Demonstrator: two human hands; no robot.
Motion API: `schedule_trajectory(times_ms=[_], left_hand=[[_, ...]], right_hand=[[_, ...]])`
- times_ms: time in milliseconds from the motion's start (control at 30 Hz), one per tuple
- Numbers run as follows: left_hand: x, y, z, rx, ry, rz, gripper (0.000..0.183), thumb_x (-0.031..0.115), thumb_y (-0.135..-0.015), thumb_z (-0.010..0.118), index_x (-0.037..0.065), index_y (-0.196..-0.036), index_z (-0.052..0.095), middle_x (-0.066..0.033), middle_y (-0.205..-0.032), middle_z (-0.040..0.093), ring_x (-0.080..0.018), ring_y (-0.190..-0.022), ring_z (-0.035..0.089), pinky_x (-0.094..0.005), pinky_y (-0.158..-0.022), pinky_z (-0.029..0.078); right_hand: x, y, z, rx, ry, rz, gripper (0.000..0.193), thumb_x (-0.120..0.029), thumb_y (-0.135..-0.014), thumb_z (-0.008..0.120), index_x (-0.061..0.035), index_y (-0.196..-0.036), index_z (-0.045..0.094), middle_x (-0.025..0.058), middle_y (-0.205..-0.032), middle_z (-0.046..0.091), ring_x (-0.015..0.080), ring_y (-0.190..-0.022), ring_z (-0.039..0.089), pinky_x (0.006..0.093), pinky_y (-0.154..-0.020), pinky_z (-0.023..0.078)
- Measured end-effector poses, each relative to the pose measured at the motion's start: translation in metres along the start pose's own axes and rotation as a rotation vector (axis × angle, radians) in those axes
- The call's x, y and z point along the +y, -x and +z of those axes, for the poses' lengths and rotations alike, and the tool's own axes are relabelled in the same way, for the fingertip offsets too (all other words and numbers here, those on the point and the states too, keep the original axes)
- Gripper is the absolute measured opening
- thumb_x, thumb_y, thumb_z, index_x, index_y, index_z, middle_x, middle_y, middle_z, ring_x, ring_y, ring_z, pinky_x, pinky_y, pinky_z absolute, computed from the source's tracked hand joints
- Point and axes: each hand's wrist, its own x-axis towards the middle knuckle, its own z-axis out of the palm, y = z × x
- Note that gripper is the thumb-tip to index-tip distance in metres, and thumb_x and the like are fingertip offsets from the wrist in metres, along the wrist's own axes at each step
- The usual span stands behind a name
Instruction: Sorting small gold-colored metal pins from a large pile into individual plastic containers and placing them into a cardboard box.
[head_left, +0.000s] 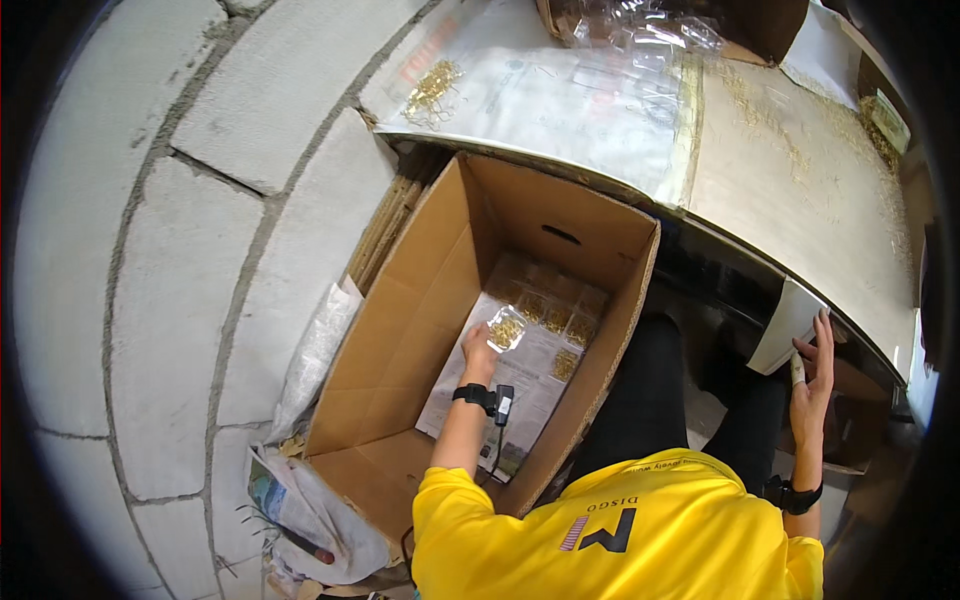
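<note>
My left hand [478, 352] reaches down into a deep cardboard box [395, 330] and grips a small clear plastic case [506, 329] by its side. Small gold-coloured pieces show inside the case; their kind is too small to tell. More such clear cases [557, 317] lie in rows on the printed sheet [480, 400] at the box's bottom. Over to the right, my right hand [815, 368] has its fingers stretched out beside a white panel [787, 325] under the table's edge. One of its fingers has a pale wrapping. Both wrists wear black bands.
Beyond the box runs a table [810, 170] with a white covering [540, 100]. A pile of gold-coloured pieces [430, 90] lies at its left, more scattered at the right. Clear plastic packaging [640, 30] fills a carton at the back. A plastic bag [350, 530] lies left of me.
</note>
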Motion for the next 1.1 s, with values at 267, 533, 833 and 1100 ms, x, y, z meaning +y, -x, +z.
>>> schedule_trajectory(times_ms=[267,533,833,1100], left_hand=[[-0.155,-0.049,-0.007,0.269,0.024,-0.327,0.013,0.012,-0.087,0.051,0.001,-0.086,0.059,-0.0110,-0.082,0.065,-0.0280,-0.065,0.064,-0.0382,-0.052,0.051],[-0.168,-0.055,-0.021,0.418,0.043,-0.229,0.009,0.005,-0.081,0.055,0.003,-0.087,0.061,-0.0091,-0.080,0.062,-0.0220,-0.060,0.057,-0.0347,-0.049,0.043],[-0.179,-0.088,-0.082,0.116,-0.491,-0.153,0.013,0.014,-0.088,0.049,0.003,-0.087,0.058,-0.0079,-0.081,0.057,-0.0192,-0.068,0.047,-0.0352,-0.056,0.041],[0.027,-0.038,0.029,0.146,-0.310,0.219,0.016,0.003,-0.082,0.049,0.001,-0.095,0.058,-0.0083,-0.085,0.060,-0.0186,-0.081,0.058,-0.0297,-0.069,0.048]], right_hand=[[-0.009,0.013,0.010,-0.108,0.174,-0.002,0.067,0.019,-0.078,0.044,-0.0132,-0.137,0.042,0.0068,-0.149,0.031,0.0199,-0.108,0.057,0.0253,-0.086,0.046],[-0.010,-0.007,0.017,-0.203,0.269,-0.115,0.067,0.018,-0.073,0.048,-0.0096,-0.134,0.045,0.0113,-0.147,0.034,0.0226,-0.104,0.059,0.0275,-0.081,0.048],[-0.017,-0.063,-0.004,-0.366,0.359,-0.342,0.055,0.002,-0.068,0.060,-0.0025,-0.122,0.051,0.0194,-0.130,0.048,0.0365,-0.114,0.052,0.0395,-0.093,0.048],[0.055,-0.232,-0.050,-0.185,0.585,-0.389,0.034,-0.003,-0.074,0.057,0.0022,-0.108,0.058,0.0208,-0.120,0.055,0.0359,-0.106,0.056,0.0404,-0.086,0.049]])
